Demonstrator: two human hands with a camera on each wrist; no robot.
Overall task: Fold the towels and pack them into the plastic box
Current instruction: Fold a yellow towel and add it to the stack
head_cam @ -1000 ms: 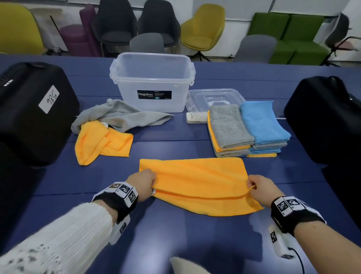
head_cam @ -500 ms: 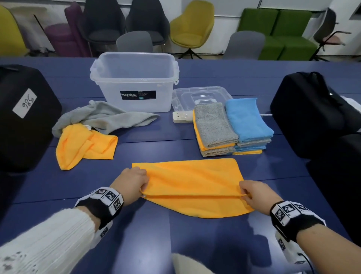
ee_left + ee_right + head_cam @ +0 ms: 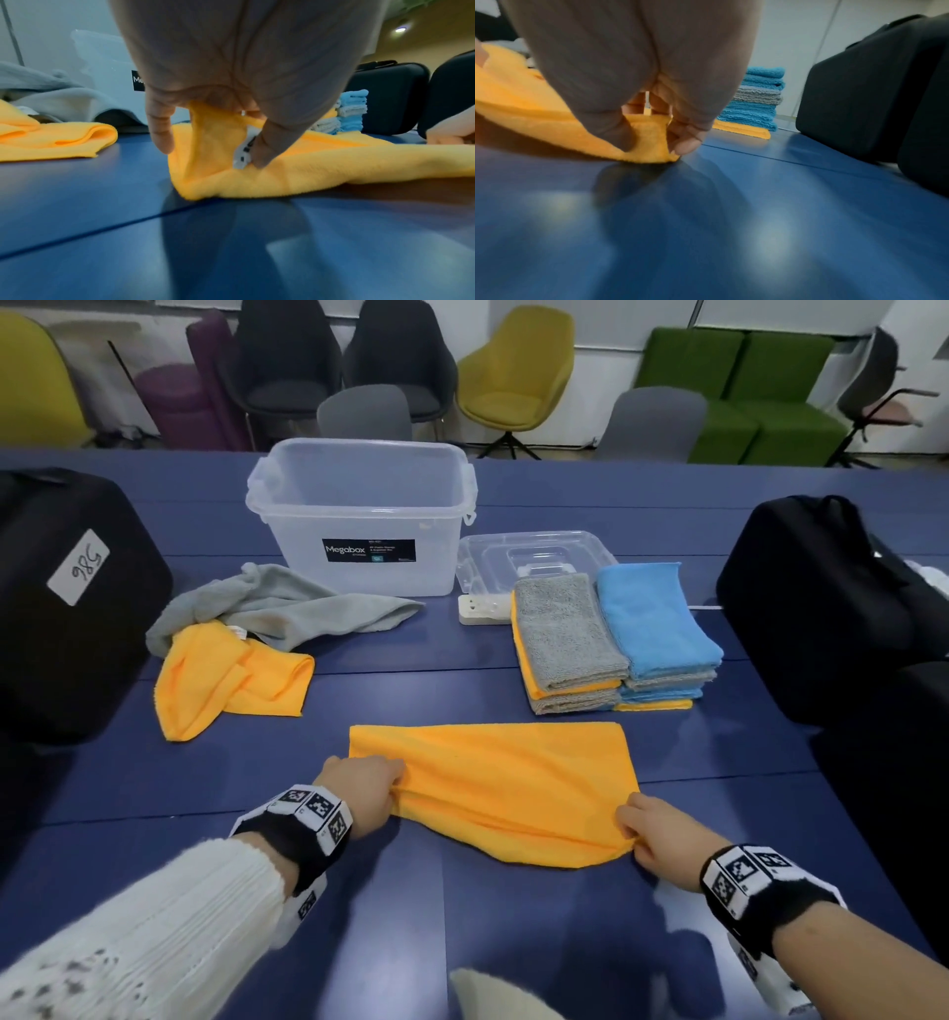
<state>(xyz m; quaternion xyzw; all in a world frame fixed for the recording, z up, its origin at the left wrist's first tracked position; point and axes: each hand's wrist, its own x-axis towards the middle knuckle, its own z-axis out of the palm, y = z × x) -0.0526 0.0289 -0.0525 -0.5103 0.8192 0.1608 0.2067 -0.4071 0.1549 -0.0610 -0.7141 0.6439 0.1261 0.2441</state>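
Observation:
An orange towel [image 3: 503,778] lies spread on the blue table [image 3: 462,916] in front of me, its near edge doubled over. My left hand [image 3: 382,780] pinches its left corner [image 3: 205,142], where a white label shows. My right hand [image 3: 637,837] pinches the right corner [image 3: 652,138]. The clear plastic box [image 3: 359,516] stands open at the back. Two stacks of folded towels [image 3: 611,639], grey and blue on top, sit to its right. A crumpled grey towel [image 3: 277,603] and another orange towel [image 3: 226,680] lie at the left.
The box's clear lid [image 3: 534,552] lies flat behind the stacks, with a white power strip [image 3: 482,611] beside it. Black cases stand at the left [image 3: 67,618] and right [image 3: 842,608] table edges. Chairs line the far side.
Both hands have drawn the pinched corners of the orange towel away from me, rolling the near part over the rest. The head view has shifted slightly.

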